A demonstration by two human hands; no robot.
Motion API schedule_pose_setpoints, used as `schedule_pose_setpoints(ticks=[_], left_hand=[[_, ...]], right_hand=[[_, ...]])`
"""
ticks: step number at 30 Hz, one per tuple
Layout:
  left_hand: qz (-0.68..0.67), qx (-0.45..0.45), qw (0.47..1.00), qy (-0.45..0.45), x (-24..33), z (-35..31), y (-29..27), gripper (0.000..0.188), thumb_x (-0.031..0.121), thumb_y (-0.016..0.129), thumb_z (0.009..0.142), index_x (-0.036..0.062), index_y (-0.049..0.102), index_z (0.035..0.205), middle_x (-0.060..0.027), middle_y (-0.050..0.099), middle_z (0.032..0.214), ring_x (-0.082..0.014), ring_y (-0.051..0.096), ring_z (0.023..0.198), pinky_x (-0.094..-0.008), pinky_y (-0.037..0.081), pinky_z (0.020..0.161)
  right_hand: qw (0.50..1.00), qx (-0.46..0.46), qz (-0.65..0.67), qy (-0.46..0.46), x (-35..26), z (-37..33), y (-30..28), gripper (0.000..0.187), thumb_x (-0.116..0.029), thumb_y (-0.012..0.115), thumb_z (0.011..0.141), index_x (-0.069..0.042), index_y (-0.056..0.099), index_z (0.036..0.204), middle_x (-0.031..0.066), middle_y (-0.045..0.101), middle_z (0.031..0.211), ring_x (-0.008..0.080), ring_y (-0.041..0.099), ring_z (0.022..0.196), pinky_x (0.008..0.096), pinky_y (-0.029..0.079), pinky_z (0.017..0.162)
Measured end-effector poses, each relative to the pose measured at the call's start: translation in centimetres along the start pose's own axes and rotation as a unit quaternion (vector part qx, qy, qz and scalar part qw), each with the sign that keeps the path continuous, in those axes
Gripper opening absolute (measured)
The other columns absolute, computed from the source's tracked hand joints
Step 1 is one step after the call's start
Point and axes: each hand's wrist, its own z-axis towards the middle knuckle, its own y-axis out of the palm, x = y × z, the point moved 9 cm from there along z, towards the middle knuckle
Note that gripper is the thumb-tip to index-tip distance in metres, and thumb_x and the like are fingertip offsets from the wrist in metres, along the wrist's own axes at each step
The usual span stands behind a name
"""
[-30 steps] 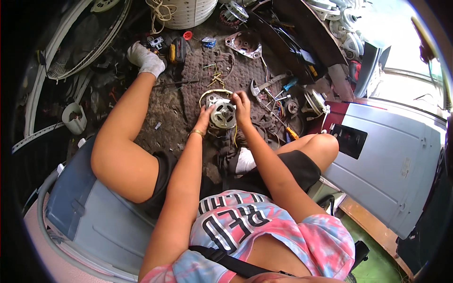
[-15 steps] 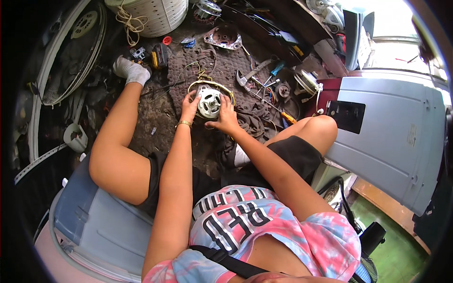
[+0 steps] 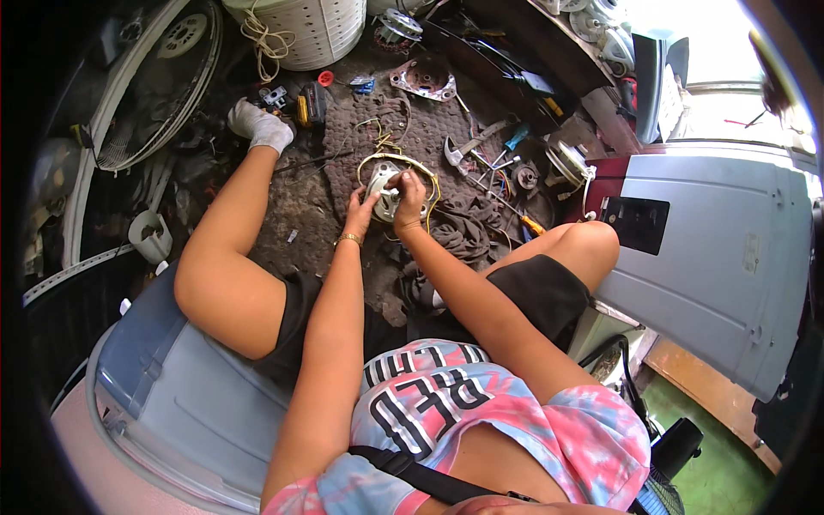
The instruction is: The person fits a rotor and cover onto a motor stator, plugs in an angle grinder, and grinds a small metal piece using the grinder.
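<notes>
A round, pale metal motor (image 3: 383,178) with vent slots rests on the dark quilted cloth (image 3: 343,163) in front of me. Yellow and white wires (image 3: 436,184) loop around its far and right sides. My left hand (image 3: 359,211) grips the motor's left edge, thumb on top. Over its middle, the fingers of my right hand (image 3: 411,201) are drawn together in a pinch; whatever they hold is hidden by the hand. Right of the motor lies a crumpled dark rag (image 3: 463,230).
A hammer (image 3: 455,151), a blue-handled screwdriver (image 3: 517,136) and an orange-handled screwdriver (image 3: 532,225) lie to the right. Beyond sits a metal bracket (image 3: 425,81). A yellow-black battery pack (image 3: 312,105) and white perforated tub (image 3: 309,34) stand far left. A grey panel (image 3: 712,249) borders the right.
My right hand has moved from the motor's right rim to over its middle, fingers now pinched. My left hand stays at the left edge, and the whole view has shifted slightly.
</notes>
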Motion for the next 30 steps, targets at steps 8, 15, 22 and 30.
schedule_pose_setpoints(ticks=[8,15,22,30], left_hand=[[0.002,-0.050,0.998,0.027,0.3,-2.5,2.5,0.079,0.052,0.072,0.090,-0.0009,0.047,0.143,-0.0160,0.060,0.133,-0.0259,0.056,0.122,-0.0381,0.043,0.104],[0.252,0.041,0.958,0.128,3.6,-2.5,-2.0,0.073,0.046,0.074,0.089,0.0041,0.047,0.143,-0.0213,0.056,0.135,-0.0366,0.057,0.122,-0.0430,0.046,0.104],[0.572,-0.018,0.771,0.280,16.5,-9.4,6.0,0.041,0.014,0.069,0.075,0.0090,0.058,0.114,-0.0107,0.061,0.116,-0.0345,0.066,0.098,-0.0469,0.056,0.078],[0.742,-0.132,0.574,0.320,14.6,-11.1,11.4,0.029,0.036,0.069,0.084,0.0093,0.076,0.091,-0.0113,0.074,0.091,-0.0270,0.073,0.084,-0.0404,0.058,0.071]], right_hand=[[0.960,-0.167,-0.222,-0.042,0.4,2.3,2.8,0.043,-0.026,0.060,0.095,0.003,0.053,0.063,0.0033,0.046,0.054,0.0117,0.042,0.052,0.0342,0.033,0.050],[0.934,-0.283,-0.215,0.030,0.9,1.9,6.3,0.028,-0.021,0.064,0.095,0.004,0.065,0.083,0.0018,0.058,0.068,0.0103,0.053,0.063,0.0291,0.044,0.058],[0.736,-0.230,-0.637,0.011,1.7,-0.7,-6.6,0.109,-0.031,0.084,0.066,-0.014,0.025,0.157,0.0207,0.022,0.161,0.0462,0.033,0.141,0.0652,0.038,0.106],[0.679,-0.279,-0.678,-0.031,2.9,-1.4,-4.2,0.128,-0.036,0.092,0.062,-0.020,0.014,0.162,0.0142,0.018,0.167,0.0503,0.030,0.142,0.0659,0.043,0.103]])
